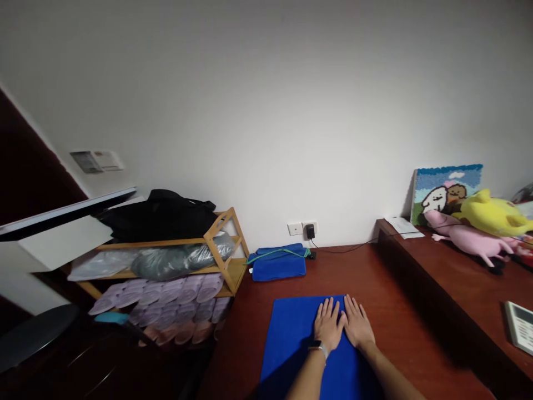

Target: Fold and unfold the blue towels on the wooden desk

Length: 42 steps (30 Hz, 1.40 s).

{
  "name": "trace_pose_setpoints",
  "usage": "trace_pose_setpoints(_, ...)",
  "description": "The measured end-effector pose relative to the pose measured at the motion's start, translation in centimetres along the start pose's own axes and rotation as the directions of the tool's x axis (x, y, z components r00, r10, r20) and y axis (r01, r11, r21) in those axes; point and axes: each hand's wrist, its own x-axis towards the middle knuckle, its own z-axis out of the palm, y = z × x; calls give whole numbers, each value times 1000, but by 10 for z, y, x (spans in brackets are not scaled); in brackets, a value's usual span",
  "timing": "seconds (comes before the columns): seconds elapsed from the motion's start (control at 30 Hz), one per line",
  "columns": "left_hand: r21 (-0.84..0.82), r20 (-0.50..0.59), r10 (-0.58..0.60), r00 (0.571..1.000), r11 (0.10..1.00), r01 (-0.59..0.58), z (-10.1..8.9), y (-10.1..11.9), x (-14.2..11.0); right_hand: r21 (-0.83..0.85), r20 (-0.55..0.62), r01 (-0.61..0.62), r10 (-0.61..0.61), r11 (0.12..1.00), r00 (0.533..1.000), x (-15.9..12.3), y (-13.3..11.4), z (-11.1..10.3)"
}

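Note:
A blue cloth (289, 328) lies spread flat on the reddish-brown wooden table (400, 333). My left hand (328, 326), with a watch (318, 345) on its wrist, rests palm down on the cloth, fingers stretched out. Close beside it, my right hand (357, 323) presses flat at the cloth's far right corner, fingers also extended. The thumbs of both hands nearly meet. Neither hand grips anything. Toward the wall sits another blue cloth (278, 268), folded, with a green cord (283, 251) lying over it.
A black plug (310, 231) sits in the wall socket, its cable running right. On the raised surface at right are a pink plush toy (466, 236), a yellow plush toy (493, 214), a dog picture (445, 191) and a calculator (520, 325). A shoe rack (227, 250) holds slippers at left.

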Motion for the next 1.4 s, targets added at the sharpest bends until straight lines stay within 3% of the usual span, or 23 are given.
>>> trace_pose_setpoints(0.13, 53, 12, -123, 992, 991, 122, -22, -52, -20, 12, -12, -16, 17, 1000, 1000, -1, -2, -1)
trace_pose_setpoints(0.33, 196, -29, -432, 901, 882, 429, -77, -179, -92, -1, 4, -43, 43, 999, 999, -2, -4, -2)
trace_pose_setpoints(0.43, 254, -84, -474, 877, 840, 479, -87, -230, -138, -9, -5, -41, 41, 999, 999, -1, -4, 1)
trace_pose_setpoints(0.53, 290, -182, -498, 848, 797, 530, -86, -258, -172, -7, -19, -34, 34, 999, 999, 0, -3, 4)
trace_pose_setpoints(0.67, 257, -258, -474, 842, 806, 533, -84, -264, -186, -17, -40, -21, 20, 1000, 999, 1, -2, 10)
trace_pose_setpoints(0.8, 247, -256, -474, 843, 811, 531, -87, -260, -184, -38, -61, 25, -27, 999, 998, 8, 13, 11)
trace_pose_setpoints(0.9, 268, -256, -482, 838, 797, 541, -88, -259, -183, -86, -48, 8, -12, 996, 999, 20, 32, -4)
trace_pose_setpoints(1.0, 265, -266, -484, 834, 795, 546, -88, -260, -182, -121, -31, -91, 88, 988, 996, 24, 35, -26)
trace_pose_setpoints(1.1, 257, -273, -473, 838, 803, 537, -88, -258, -182, -103, -56, -137, 132, 985, 990, 2, 5, -31)
trace_pose_setpoints(1.27, 228, -298, -451, 841, 822, 521, -91, -256, -182, 62, -78, 46, -42, 997, 996, -84, -76, 10)
trace_pose_setpoints(1.4, 223, -303, -449, 840, 824, 521, -91, -257, -181, 133, -20, 86, -84, 987, 996, -122, -101, 24)
